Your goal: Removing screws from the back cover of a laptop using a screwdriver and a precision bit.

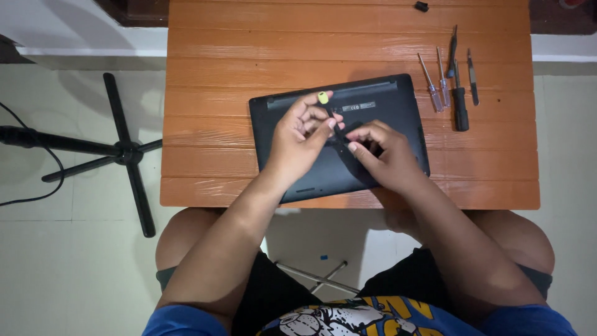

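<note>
laptop (373, 112) lies bottom-up on the table (205, 50), both hands over its middle. left hand (298, 140) is half curled, fingertips pinching a small black tool (334, 127) with a yellow-green cap (323, 98); it looks like a screwdriver, though the view is poor. right hand (382, 155) is curled, fingers pressing the case beside the tip. judgement: keep the tool upright and the case steady. spare drivers (451, 84) lie well apart at right.
</note>
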